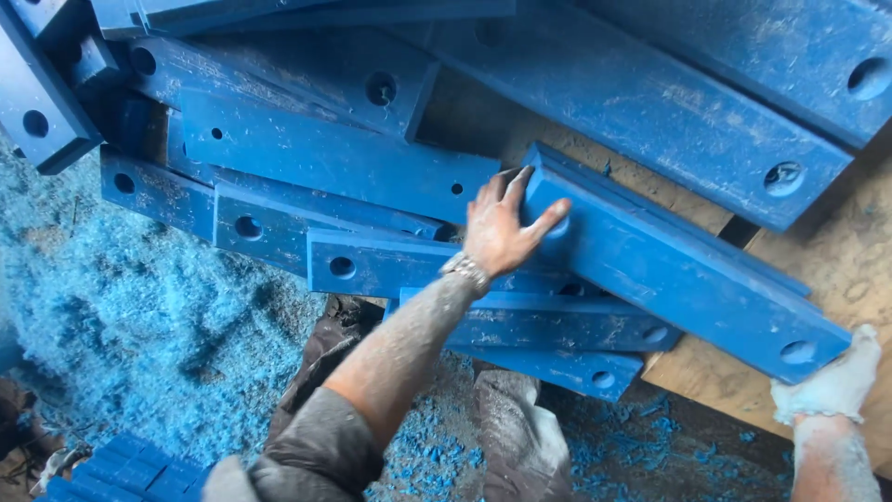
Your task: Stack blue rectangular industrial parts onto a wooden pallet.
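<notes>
Blue shavings (139,316) cover the ground at left and bottom, thick as drifted snow, with coarser chips between the person's knees. Work in hand: a long blue slab (669,270), thick, flat, with a round hole near each end, lying slantwise across a wooden board (836,270) that shows bare at the right edge and in a strip above the slab. Left hand (506,223) grips the slab's upper left end, fingers spread over the end face, thumb laid along the top face beside the hole; forearm dusty, a metal watch band (465,270) at the wrist. Right hand (832,381) holds the slab's lower right corner from below, closed around the edge; it looks pale with dust or gloved, cannot tell which. The slab's lower right end overhangs the board's near edge. Just under its left half sit shorter blue bars (548,325), stacked and fanned, each with a hole near the end, their tips pointing to bottom centre. Further up and left lies a loose pile (307,149) of similar blue slabs, crossing one another at angles, all scuffed and dusted. A much wider slab (650,102) runs from top centre to the right edge, well above the held one, with a second one past it in the top right corner. Small blue blocks (121,474) lie at the bottom left corner.
</notes>
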